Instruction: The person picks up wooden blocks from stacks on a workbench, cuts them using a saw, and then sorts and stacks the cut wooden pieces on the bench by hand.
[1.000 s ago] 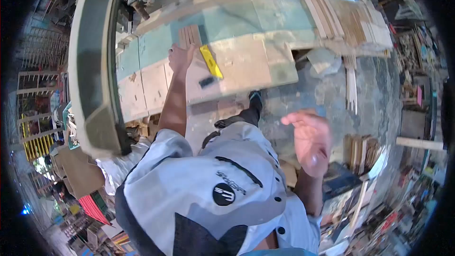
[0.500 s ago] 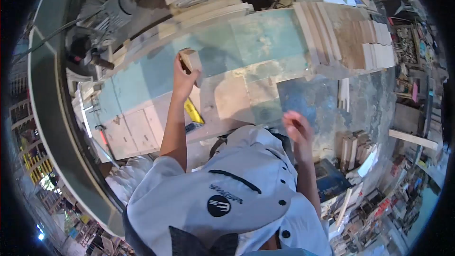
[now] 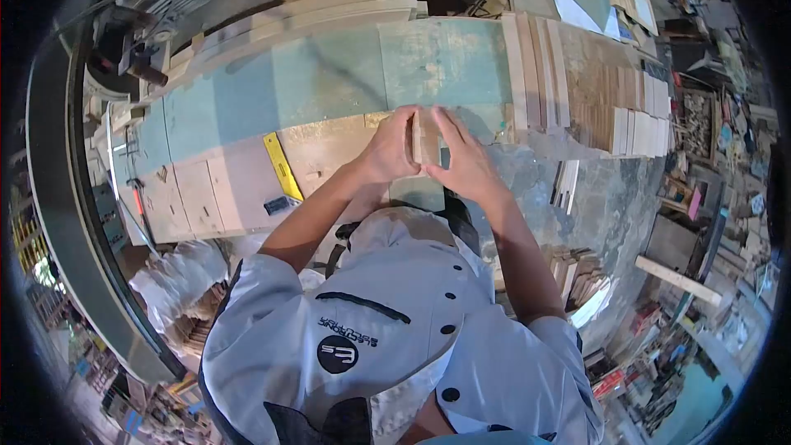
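Small flat pieces of pale wood [image 3: 426,138] stand close together between my hands, over the front part of the workbench [image 3: 346,136]. My left hand [image 3: 392,147] is closed on their left side. Against their right side is my right hand [image 3: 463,163], its fingertips at the far end and its thumb at the near end. How many pieces there are, I cannot tell. To the left of my hands, a yellow try square [image 3: 283,166] with a dark stock [image 3: 278,204] lies on the bench.
Wooden strips [image 3: 540,74] and stacked small boards [image 3: 638,115] lie at the right of the bench. A red-handled tool [image 3: 140,202] is at the left end. Long boards [image 3: 321,16] run along the back, and a long dark-faced panel [image 3: 78,222] stands at far left.
My left hand has moved right with the wood and lowered it nearer the bench front. My right hand, empty before, has come in from the right and taken hold of the wood's other side.
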`<state>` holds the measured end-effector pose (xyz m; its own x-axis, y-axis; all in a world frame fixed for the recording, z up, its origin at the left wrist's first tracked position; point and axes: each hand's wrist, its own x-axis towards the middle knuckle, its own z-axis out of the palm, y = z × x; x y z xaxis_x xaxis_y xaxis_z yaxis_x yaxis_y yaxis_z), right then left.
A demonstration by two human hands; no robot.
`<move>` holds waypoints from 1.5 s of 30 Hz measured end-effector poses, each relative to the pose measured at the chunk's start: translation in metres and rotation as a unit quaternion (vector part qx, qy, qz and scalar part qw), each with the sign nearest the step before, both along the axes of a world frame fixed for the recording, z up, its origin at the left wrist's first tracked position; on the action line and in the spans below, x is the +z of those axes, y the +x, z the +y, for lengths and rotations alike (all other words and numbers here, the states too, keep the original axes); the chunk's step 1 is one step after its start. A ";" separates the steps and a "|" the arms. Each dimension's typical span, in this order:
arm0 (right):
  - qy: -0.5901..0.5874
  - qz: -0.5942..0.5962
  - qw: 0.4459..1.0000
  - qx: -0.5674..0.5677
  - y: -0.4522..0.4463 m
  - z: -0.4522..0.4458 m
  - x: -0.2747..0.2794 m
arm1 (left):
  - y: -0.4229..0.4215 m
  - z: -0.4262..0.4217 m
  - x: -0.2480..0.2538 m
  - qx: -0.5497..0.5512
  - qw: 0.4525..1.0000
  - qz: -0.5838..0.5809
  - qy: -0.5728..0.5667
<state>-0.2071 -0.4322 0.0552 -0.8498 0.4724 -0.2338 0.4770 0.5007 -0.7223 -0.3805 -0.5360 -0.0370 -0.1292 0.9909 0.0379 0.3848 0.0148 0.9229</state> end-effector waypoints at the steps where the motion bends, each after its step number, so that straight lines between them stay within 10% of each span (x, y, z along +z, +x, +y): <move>1: 0.025 0.013 1.000 0.003 0.002 0.006 -0.007 | 0.001 0.006 -0.001 0.003 0.998 0.045 0.038; 12: 0.180 0.155 0.961 -0.142 0.019 0.105 -0.005 | 0.036 0.161 -0.015 0.019 0.994 -0.034 0.098; 15: -0.275 0.374 0.838 -0.286 0.028 0.139 -0.002 | 0.045 0.174 -0.033 0.021 0.999 0.027 0.040; 19: -0.224 0.605 0.718 -0.260 -0.032 0.153 0.003 | 0.044 0.171 -0.052 0.043 0.998 -0.039 0.024; 25: -0.188 0.468 0.825 -0.256 -0.062 0.145 -0.068 | 0.037 0.172 -0.057 0.002 0.997 0.020 0.073; 32: -0.174 0.525 0.760 -0.340 0.022 0.142 -0.037 | 0.060 0.170 -0.015 0.082 0.994 -0.072 -0.017; 34: -0.038 0.369 0.879 -0.298 0.058 0.122 -0.036 | 0.076 0.170 -0.006 0.125 0.981 -0.151 -0.006; 37: -0.052 0.308 0.919 -0.239 0.106 0.104 -0.029 | 0.103 0.171 0.034 0.104 0.874 -0.471 -0.057; 45: -0.281 0.281 0.877 -0.269 0.211 0.112 0.006 | 0.214 0.177 0.094 0.099 0.874 -0.471 -0.071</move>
